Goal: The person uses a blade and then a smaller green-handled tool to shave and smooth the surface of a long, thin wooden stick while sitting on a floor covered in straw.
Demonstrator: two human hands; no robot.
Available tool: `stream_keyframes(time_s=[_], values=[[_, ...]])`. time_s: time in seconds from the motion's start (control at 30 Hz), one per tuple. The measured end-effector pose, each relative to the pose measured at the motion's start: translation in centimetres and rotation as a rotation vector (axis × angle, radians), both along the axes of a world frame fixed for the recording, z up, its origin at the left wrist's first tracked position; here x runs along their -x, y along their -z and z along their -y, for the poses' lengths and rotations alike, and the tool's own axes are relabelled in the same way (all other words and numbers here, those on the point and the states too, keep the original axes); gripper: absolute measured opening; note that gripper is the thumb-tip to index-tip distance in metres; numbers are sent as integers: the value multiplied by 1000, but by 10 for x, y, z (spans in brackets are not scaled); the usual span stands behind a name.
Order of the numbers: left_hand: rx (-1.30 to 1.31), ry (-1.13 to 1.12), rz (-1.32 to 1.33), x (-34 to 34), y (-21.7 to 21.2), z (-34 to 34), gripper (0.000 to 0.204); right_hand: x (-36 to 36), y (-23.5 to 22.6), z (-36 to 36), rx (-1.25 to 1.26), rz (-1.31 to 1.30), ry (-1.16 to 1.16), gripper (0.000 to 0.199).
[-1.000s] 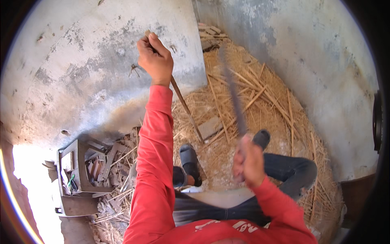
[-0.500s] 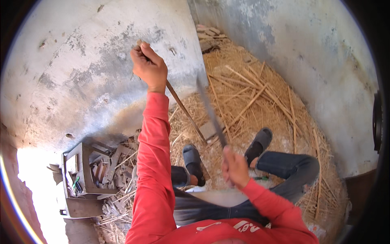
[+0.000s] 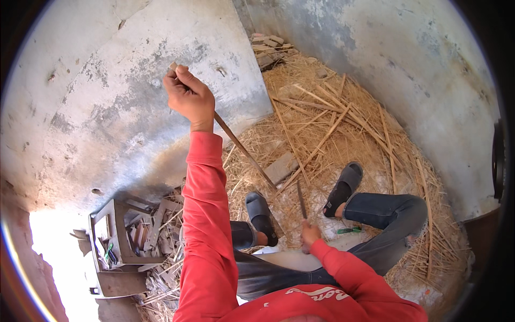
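Holding a long thin stick [image 3: 244, 152] in head view — left hand [image 3: 190, 102] clenched round its upper end, stick slanting down and right, lower end near a flat grey block [image 3: 281, 167] amid straw [image 3: 292, 80]; can't tell if it touches the floor. Right hand [image 3: 309, 235] grasping a dark blade [image 3: 302, 203], tip pointing away from the body — near the stick's lower end, apart. Green item [image 3: 349, 230] on the floor, right of that hand, near the right sandal [image 3: 351, 177].

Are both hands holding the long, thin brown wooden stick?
No, the left hand grips the long, thin brown wooden stick, while the right hand holds a separate dark, narrow blade.
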State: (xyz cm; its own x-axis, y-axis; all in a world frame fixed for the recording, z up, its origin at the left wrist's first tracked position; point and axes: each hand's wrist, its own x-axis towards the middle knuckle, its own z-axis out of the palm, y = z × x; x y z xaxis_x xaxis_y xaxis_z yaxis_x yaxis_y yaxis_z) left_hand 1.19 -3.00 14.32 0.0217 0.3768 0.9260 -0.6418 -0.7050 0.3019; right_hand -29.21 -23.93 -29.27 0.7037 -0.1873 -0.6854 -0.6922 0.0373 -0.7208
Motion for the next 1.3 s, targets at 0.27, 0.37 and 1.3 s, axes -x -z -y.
stream_keyframes(time_s=[0.27,0.37,1.3], values=[[42,133,-84,2,11,-16,29,-106,-310,19,-454,794,155,43],[111,397,-97,9,9,-6,30,-112,-348,15,-570,1106,196,41],[94,794,-119,38,6,-19,27,-15,-66,14,250,388,-338,48]])
